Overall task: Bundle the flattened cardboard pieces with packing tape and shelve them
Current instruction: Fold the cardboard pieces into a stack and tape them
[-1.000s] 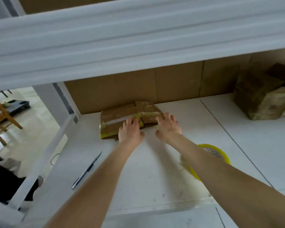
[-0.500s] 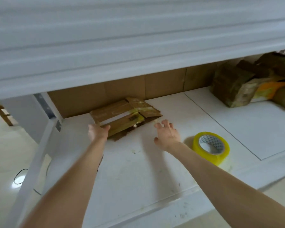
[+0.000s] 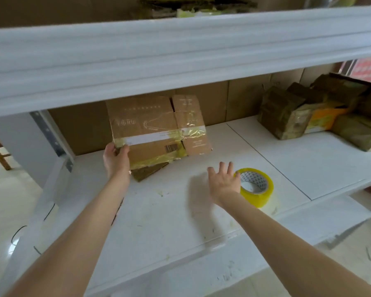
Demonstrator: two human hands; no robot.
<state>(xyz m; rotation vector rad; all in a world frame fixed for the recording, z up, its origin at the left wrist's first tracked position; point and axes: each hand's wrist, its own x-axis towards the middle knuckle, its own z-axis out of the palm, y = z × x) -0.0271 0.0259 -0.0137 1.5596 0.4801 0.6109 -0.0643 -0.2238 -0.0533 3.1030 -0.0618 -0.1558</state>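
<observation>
White shelf (image 3: 159,221) boards run under a thick white upper rail (image 3: 180,54), with brown cardboard sheets (image 3: 244,97) lining the back. Half a second ago the cardboard bundle (image 3: 154,129) lay almost flat near the back left corner of the shelf. Now it stands tipped up, its broad face turned outward and its top edge close to the back lining, though I cannot tell whether the two touch. The left hand (image 3: 116,159), which was at the bundle's near corner, now grips its lower left edge, thumb over the front face and fingers hidden behind it. The right hand (image 3: 223,183) has drawn away from the bundle toward the front edge. It is blurred, fingers spread and straight, and holds nothing. It overlaps the left rim of the yellow tape roll (image 3: 259,189), and contact cannot be judged.

The bundle is several flattened brown pieces stacked together. Shiny yellowish tape crosses its middle over a white strip, with more tape along the lower edge. A barcode shows on the lower part of its face, and faint print higher up. A darker piece (image 3: 148,172) pokes out beneath its lower left corner. Other taped bundles (image 3: 287,116) sit toward the back right of the shelf, well apart.
</observation>
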